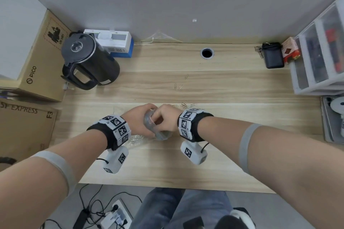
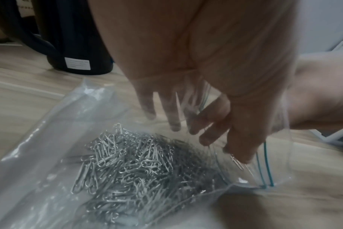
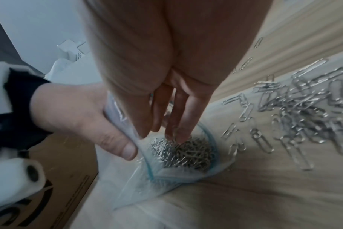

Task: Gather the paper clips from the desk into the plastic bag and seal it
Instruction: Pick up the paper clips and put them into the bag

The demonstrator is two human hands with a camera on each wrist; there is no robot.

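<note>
A clear zip plastic bag [image 1: 162,134] [image 2: 49,139] [image 3: 139,193] lies on the wooden desk [image 1: 223,150], its blue-lined mouth held wide. My left hand [image 1: 138,117] [image 3: 74,111] pinches the bag's rim between thumb and fingers. Straight fingers of my right hand [image 1: 167,118] [image 3: 166,127] reach down into the mouth and touch the pile of silver paper clips [image 2: 131,162] [image 3: 186,153] inside. A heap of loose clips [image 1: 185,105] [image 3: 303,111] lies on the desk just right of the bag. A few stray clips [image 1: 177,86] lie farther back.
A black kettle [image 1: 89,61] and a blue-white box [image 1: 115,42] stand at the back left beside cardboard boxes [image 1: 37,57]. A clear drawer unit [image 1: 320,52] and a black case [image 1: 272,55] sit at the back right. A cable hole [image 1: 207,53] is near the wall.
</note>
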